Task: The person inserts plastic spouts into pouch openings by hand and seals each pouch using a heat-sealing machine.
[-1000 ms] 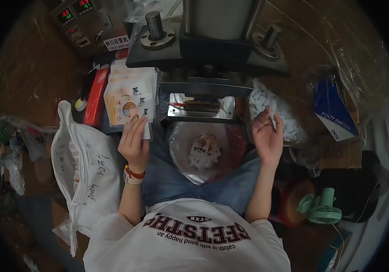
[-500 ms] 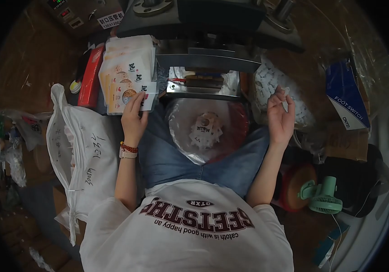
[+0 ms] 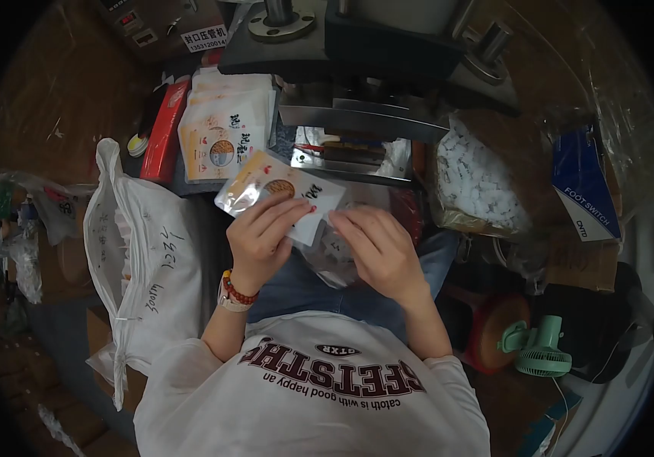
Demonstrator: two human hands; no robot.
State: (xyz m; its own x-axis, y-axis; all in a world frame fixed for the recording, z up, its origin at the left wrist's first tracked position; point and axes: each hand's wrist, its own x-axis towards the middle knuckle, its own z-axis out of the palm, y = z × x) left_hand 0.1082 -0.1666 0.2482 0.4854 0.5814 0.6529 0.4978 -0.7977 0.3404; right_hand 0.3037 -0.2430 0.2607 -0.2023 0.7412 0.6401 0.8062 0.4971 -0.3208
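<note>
Above my lap, my left hand (image 3: 266,232) is closed on a flat printed pouch (image 3: 254,180), white and orange with a food picture and dark lettering. My right hand (image 3: 380,247) is closed in a pinch at the pouch's right edge; what its fingertips hold is hidden. Behind the left hand lies a stack of similar pouches (image 3: 209,126). Under the hands, a clear plastic-lined container (image 3: 334,270) with a red rim sits between my legs, mostly covered. Off to the right is a clear bag of small white pieces (image 3: 475,179).
A metal press (image 3: 365,118) with a shiny plate stands ahead. A red box (image 3: 165,129) flanks the pouch stack. A white sack (image 3: 163,259) is at left. On the right are a blue foot-switch box (image 3: 582,183) and a green fan (image 3: 544,350).
My left hand has lifted a pouch off the stack and brought it over my lap. My right hand has moved from the bag of white pieces to the pouch's edge.
</note>
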